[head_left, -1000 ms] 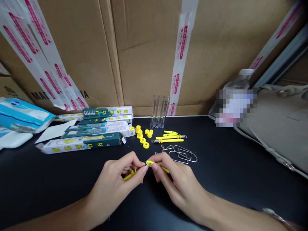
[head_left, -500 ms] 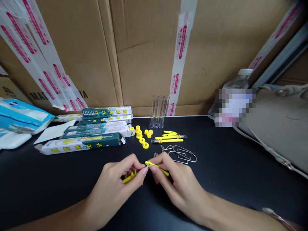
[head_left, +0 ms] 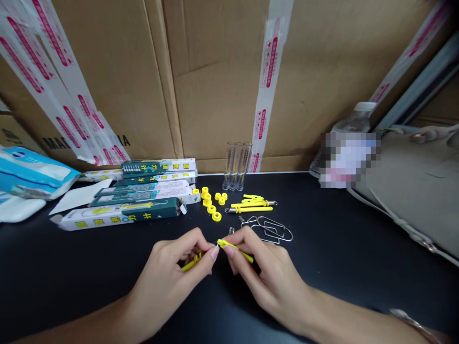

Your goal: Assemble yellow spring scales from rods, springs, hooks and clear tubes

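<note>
Both hands meet low over a black table (head_left: 358, 248). My left hand (head_left: 172, 272) pinches a thin yellow rod piece (head_left: 191, 262) that sticks out to the lower left. My right hand (head_left: 265, 272) pinches a second yellow rod (head_left: 236, 250) that slants to the lower right. The two pieces meet tip to tip between my fingertips; the joint itself is tiny and hard to read. Just behind my right hand lie bent wire hooks (head_left: 272, 229) and a small spring (head_left: 231, 230).
Yellow rings (head_left: 211, 200) and more yellow rods (head_left: 253, 204) lie mid-table. Three clear tubes (head_left: 236, 165) stand against the cardboard wall (head_left: 215, 71). Green and white boxes (head_left: 139, 196) lie left, blue packets (head_left: 32, 177) far left, a beige bag (head_left: 419, 191) and a bottle (head_left: 355, 124) right.
The hands have stayed almost in place, with only slight finger shifts on the yellow pieces. The view has drifted a little.
</note>
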{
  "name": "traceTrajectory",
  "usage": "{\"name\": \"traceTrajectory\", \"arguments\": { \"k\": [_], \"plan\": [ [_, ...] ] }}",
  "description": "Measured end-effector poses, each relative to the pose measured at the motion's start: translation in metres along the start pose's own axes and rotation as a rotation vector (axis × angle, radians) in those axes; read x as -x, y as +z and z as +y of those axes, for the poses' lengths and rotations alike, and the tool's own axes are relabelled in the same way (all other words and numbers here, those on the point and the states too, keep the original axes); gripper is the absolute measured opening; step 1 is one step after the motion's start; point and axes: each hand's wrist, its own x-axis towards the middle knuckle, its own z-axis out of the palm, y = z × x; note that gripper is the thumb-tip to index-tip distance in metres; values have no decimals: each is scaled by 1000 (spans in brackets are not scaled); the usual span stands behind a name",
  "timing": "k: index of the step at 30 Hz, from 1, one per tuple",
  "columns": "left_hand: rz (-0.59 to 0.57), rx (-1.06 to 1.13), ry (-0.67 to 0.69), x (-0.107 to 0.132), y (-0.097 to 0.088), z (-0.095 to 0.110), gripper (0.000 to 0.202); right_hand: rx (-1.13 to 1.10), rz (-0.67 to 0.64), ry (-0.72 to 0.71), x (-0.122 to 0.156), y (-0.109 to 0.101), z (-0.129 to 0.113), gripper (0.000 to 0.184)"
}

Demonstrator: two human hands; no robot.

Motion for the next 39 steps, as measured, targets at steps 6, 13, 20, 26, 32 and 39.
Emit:
{"name": "traceTrajectory", "arguments": {
  "k": [6, 13, 20, 26, 32, 39],
  "plan": [
    [-21, 8, 30, -1, 0, 2, 26, 1, -15, -9, 0, 0, 0, 11],
    [-52, 12, 13, 3, 0, 0, 22, 12, -23, 12, 0, 1, 1, 13],
    [-141, -43, 12, -1, -2, 9, 22, 8, -49, 69, 0, 0, 0, 15],
    [-230, -44, -6, -2, -4, 8, 37, -31, -66, 64, -1, -2, -1, 14],
    [-280, 54, -86, 0, -4, 5, 38, -42, -74, 73, 1, -3, -2, 13],
    [-293, -1, -92, -3, -4, 6, 40, -29, -68, 81, -1, -3, -3, 13]
  ]
}}
